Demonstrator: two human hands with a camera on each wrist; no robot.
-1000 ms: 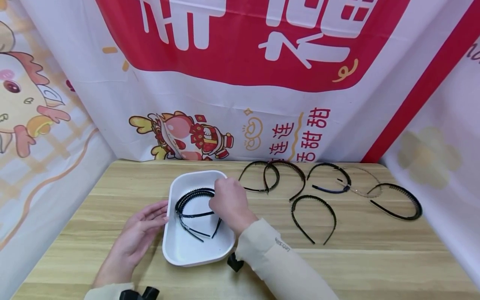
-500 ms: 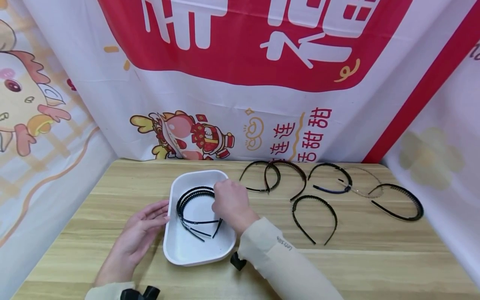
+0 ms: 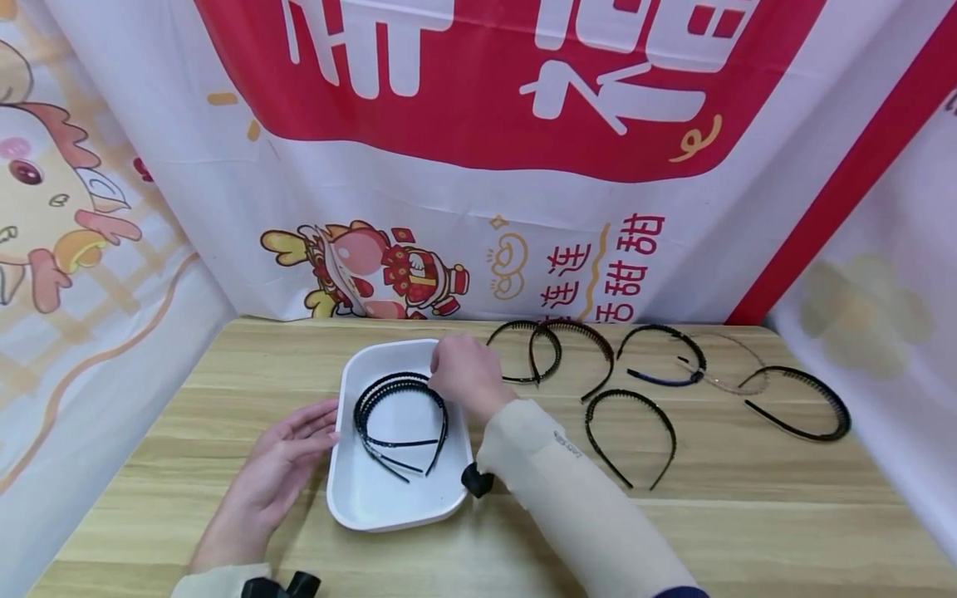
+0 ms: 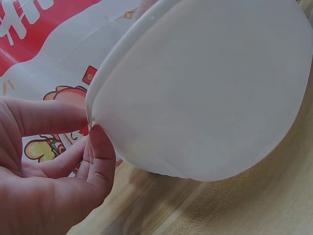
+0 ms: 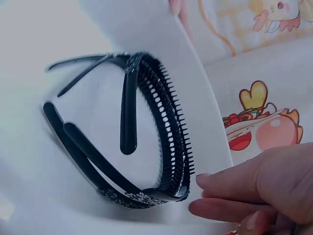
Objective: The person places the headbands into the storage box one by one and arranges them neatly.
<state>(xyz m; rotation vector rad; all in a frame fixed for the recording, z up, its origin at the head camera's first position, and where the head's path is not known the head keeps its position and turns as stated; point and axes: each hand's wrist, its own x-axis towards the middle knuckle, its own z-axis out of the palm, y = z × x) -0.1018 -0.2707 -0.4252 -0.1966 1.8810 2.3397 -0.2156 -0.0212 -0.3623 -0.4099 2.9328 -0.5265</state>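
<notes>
Head view: the left hand (image 3: pixel 287 457) pinches the rim of a white tub (image 3: pixel 396 507) with black headbands (image 3: pixel 360 415) inside; the right hand (image 3: pixel 467 374) — fingers close together, just beside those bands, holding nothing — then other headbands (image 3: pixel 626 394) on the table (image 3: pixel 748 523).

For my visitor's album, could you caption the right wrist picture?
Glittery black headbands lie together in a white tub, with the right hand close beside them.
</notes>
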